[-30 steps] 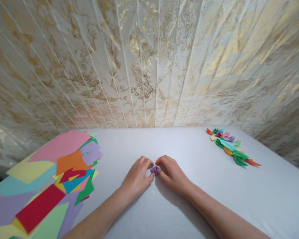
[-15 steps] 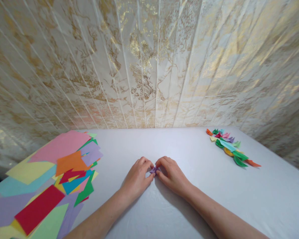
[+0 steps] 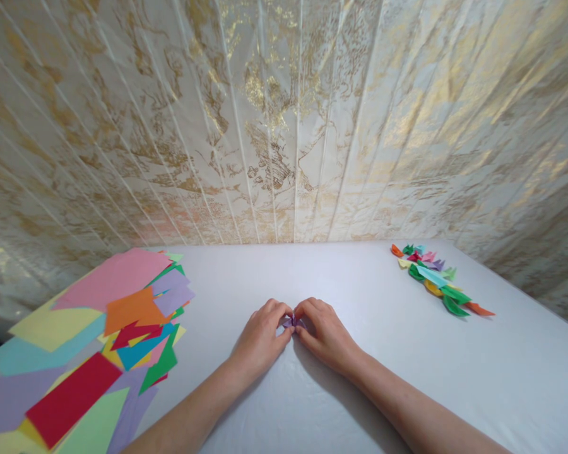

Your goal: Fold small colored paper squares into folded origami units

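Note:
Between my fingertips, just above the middle of the table's near half, is a small folded purple paper. My left hand pinches it from the left with thumb and forefinger. From the other side, my right hand grips it the same way, and the two sets of fingertips almost meet. Most of the folded shape is hidden behind my fingers, so its exact form does not show. Both hands rest on or very near the white table.
Loose coloured paper sheets, among them a pink sheet, a red sheet and an orange sheet, spread over the table's left side. At the back right lies a cluster of small folded paper figures. A gold-patterned curtain hangs behind.
My hands stay in nearly the same place. The fingers have shifted slightly on the purple paper, and a bit of it now shows inside the right hand's pinch too.

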The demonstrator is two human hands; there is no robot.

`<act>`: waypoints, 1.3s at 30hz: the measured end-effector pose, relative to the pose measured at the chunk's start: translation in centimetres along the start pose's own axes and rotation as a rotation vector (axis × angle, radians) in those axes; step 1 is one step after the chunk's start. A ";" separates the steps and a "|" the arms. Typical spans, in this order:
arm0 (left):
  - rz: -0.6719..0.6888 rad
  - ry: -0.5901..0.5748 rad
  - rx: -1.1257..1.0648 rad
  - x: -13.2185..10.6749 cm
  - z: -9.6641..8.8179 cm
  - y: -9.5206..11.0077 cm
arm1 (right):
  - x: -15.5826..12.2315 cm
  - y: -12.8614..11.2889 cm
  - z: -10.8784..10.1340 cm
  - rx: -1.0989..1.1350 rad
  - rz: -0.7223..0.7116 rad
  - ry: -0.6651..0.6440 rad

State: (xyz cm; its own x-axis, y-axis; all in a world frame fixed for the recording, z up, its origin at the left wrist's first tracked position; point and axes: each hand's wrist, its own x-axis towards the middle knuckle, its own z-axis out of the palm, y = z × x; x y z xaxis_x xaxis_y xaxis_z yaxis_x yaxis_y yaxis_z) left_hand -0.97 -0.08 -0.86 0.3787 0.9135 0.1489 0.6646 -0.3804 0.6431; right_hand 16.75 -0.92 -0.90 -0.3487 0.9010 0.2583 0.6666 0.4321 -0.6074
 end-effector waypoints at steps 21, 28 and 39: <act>-0.072 -0.096 -0.155 0.3 -0.9 0.1 | 0.0 0.5 -0.2 0.078 0.031 0.068; -0.083 -0.047 -0.161 0.3 -0.9 0.3 | -0.1 0.4 -0.2 0.080 0.031 0.082; -0.044 -0.045 -0.179 0.4 -0.6 -0.1 | -0.1 -0.2 -0.4 0.074 0.005 0.040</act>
State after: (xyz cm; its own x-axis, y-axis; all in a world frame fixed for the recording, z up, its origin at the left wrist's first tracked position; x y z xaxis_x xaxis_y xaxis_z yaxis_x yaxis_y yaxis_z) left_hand -1.30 0.41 -0.37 0.3829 0.9198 0.0862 0.5576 -0.3045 0.7722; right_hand 16.91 -1.05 -0.51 -0.3183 0.9045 0.2838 0.6175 0.4250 -0.6618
